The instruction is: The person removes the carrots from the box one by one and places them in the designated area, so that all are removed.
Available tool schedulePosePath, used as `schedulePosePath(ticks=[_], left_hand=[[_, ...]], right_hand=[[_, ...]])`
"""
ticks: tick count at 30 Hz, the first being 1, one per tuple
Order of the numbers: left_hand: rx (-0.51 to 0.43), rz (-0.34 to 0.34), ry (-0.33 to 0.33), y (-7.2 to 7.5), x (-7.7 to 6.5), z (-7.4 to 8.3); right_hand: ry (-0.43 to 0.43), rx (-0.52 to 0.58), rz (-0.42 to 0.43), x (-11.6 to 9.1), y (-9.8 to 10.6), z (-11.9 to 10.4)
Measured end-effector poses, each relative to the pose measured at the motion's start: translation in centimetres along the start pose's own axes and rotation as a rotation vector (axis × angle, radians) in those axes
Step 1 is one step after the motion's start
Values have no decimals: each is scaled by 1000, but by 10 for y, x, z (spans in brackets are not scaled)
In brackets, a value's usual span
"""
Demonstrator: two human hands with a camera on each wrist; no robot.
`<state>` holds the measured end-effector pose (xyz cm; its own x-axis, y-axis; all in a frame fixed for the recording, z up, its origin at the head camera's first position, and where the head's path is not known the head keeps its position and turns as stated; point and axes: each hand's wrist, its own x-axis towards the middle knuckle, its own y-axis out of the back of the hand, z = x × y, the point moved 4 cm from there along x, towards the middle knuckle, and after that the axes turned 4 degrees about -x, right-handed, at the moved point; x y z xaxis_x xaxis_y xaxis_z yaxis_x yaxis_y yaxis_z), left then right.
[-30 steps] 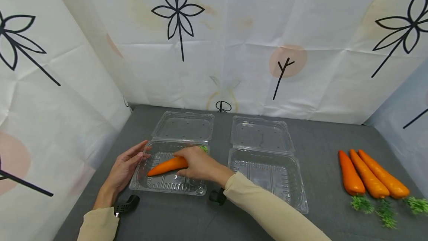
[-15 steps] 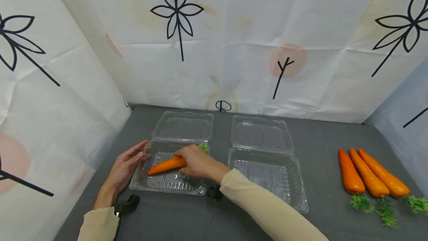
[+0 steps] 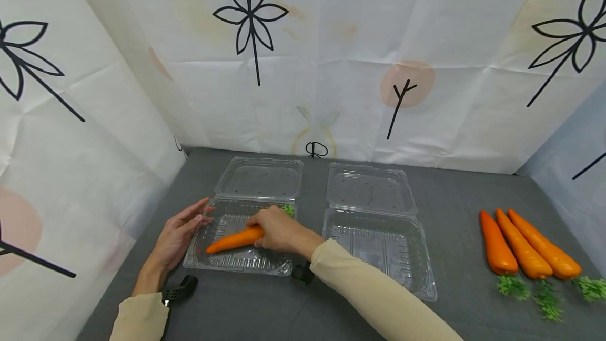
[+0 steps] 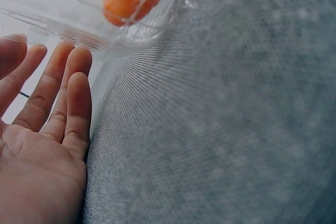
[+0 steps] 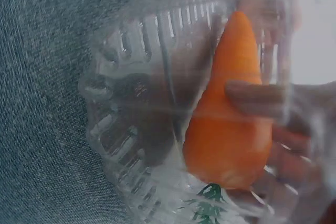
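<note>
An orange carrot (image 3: 235, 240) with a green leafy top lies within the left clear plastic clamshell container (image 3: 279, 266), its tip towards the left. My right hand (image 3: 282, 230) grips it from above near its thick end, the thumb across its side in the right wrist view, where the carrot (image 5: 228, 135) shows through the plastic. At the container's left wall, my left hand (image 3: 175, 238) has its fingers extended, with fingertips at the plastic. The left wrist view shows the palm of this hand (image 4: 44, 145) facing up, holding nothing.
A second clamshell (image 3: 428, 262) stands to the right, its lid (image 3: 371, 188) folded back like the left one's lid (image 3: 259, 179). Three carrots (image 3: 523, 251) lie at the far right of the grey table (image 3: 454, 214). A patterned cloth (image 3: 331, 30) hangs behind.
The carrot's tip has shifted slightly left and towards the front of the container, with my right hand still gripping it. My left hand stays in place.
</note>
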<state>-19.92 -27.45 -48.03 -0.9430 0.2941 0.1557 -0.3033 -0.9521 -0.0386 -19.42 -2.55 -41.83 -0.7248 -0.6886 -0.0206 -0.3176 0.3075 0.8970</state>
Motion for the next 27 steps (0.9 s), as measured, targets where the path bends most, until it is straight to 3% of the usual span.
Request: schedulePosePath(ticks=[5, 13, 19, 27], left_hand=[[14, 1, 4, 0, 0, 0], [-6, 20, 30, 0, -1, 1], [-33, 49, 38, -1, -2, 1], [2, 5, -16, -2, 1, 2]], right_hand=[[5, 54, 41, -6, 9, -4], [29, 320, 215, -31, 44, -12], [67, 449, 447, -65, 73, -7], [-42, 472, 710, -132, 106, 30]])
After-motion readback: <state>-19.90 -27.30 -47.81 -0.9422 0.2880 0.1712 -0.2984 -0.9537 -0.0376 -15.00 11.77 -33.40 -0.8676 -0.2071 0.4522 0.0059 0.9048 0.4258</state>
